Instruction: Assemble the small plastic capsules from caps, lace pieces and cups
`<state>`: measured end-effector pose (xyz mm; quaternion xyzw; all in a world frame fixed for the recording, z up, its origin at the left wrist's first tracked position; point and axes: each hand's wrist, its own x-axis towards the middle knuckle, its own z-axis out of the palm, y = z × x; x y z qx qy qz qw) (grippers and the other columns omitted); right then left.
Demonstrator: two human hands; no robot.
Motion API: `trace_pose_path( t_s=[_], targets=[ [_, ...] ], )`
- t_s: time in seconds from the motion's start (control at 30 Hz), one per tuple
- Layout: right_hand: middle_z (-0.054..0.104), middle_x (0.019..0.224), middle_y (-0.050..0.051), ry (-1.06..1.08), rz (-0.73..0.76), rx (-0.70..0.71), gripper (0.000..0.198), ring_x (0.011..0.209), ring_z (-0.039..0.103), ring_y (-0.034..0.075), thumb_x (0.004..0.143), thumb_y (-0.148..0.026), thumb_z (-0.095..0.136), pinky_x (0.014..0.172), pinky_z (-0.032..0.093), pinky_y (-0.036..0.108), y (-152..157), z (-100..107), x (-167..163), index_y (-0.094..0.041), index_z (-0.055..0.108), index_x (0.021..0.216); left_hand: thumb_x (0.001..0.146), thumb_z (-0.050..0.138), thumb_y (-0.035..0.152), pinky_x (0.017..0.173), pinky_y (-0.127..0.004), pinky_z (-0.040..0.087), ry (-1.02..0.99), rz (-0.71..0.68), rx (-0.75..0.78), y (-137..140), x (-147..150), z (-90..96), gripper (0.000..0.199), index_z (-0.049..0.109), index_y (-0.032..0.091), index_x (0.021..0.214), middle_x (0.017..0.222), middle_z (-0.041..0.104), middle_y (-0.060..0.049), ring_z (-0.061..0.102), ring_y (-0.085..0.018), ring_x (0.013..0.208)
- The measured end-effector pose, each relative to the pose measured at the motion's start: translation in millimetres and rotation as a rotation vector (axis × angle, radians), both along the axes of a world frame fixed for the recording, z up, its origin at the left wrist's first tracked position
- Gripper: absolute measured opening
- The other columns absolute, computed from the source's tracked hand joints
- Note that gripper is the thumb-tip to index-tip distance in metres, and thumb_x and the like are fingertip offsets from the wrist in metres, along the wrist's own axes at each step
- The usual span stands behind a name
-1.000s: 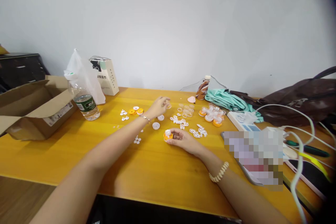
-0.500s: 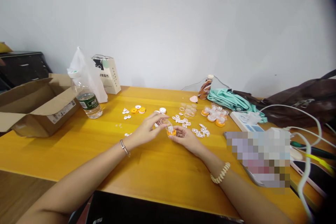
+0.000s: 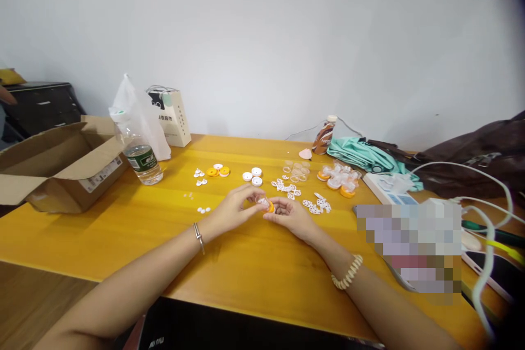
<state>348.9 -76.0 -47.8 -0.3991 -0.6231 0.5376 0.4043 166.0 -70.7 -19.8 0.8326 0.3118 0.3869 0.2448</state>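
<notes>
Between both hands, a small clear plastic capsule with an orange base [image 3: 269,206] is held tilted over the table, with white parts showing inside. My left hand [image 3: 241,203] has thumb and fingers closed around its clear end. On the orange base are the curled fingers and thumb of my right hand [image 3: 290,216]. Just beyond lie white round caps [image 3: 256,172] and white perforated discs [image 3: 289,188], with more discs [image 3: 315,206] to the right. Several clear rings [image 3: 295,170] stand behind them. Similar orange-based capsules [image 3: 339,178] are grouped at the right.
An open cardboard box [image 3: 61,178] and a water bottle [image 3: 143,161] stand left. Orange wheels [image 3: 217,171] and small white pieces [image 3: 199,173] lie left of the caps. A brown bottle [image 3: 324,136], teal cloth [image 3: 361,153], power strip [image 3: 383,187] and cables are on the right.
The clear part has come down against the orange base, and the capsule now tilts to the left. My left hand has lowered, uncovering the white caps. The view has shifted slightly.
</notes>
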Motion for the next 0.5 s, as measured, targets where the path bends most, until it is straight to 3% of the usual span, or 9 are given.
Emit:
trace_pose_path(
  t_s=[0.17, 0.4, 0.5],
  targets=[
    [0.061, 0.072, -0.003, -0.020, -0.013, 0.025, 0.030, 0.059, 0.048, 0.008, 0.061, -0.029, 0.071, 0.060, 0.038, 0.023, -1.6, 0.3, -1.3, -0.019, 0.064, 0.088, 0.078, 0.055, 0.033, 0.075, -0.027, 0.044, -0.023, 0.014, -0.062, 0.0, 0.1, -1.1, 0.022, 0.058, 0.016, 0.092, 0.087, 0.059, -0.004, 0.054, -0.013, 0.078],
    [0.058, 0.070, -0.002, 0.020, 0.134, -0.085, 0.025, 0.056, 0.048, 0.008, 0.068, -0.035, 0.066, 0.056, 0.038, 0.023, -5.2, 2.1, -1.2, -0.016, 0.062, 0.085, 0.080, 0.051, 0.022, 0.082, -0.029, 0.042, -0.041, -0.175, -0.189, 7.6, -5.6, 2.0, 0.023, 0.059, 0.018, 0.102, 0.097, 0.060, -0.006, 0.055, -0.015, 0.089],
    [0.055, 0.065, -0.002, 0.026, 0.168, -0.094, 0.023, 0.055, 0.047, 0.008, 0.071, -0.036, 0.063, 0.054, 0.037, 0.022, -6.6, 4.7, -1.3, -0.015, 0.062, 0.080, 0.080, 0.052, 0.022, 0.083, -0.029, 0.042, -0.068, -0.185, -0.262, 9.2, -6.8, 2.7, 0.024, 0.059, 0.017, 0.103, 0.099, 0.061, -0.007, 0.056, -0.016, 0.091]
  ],
)
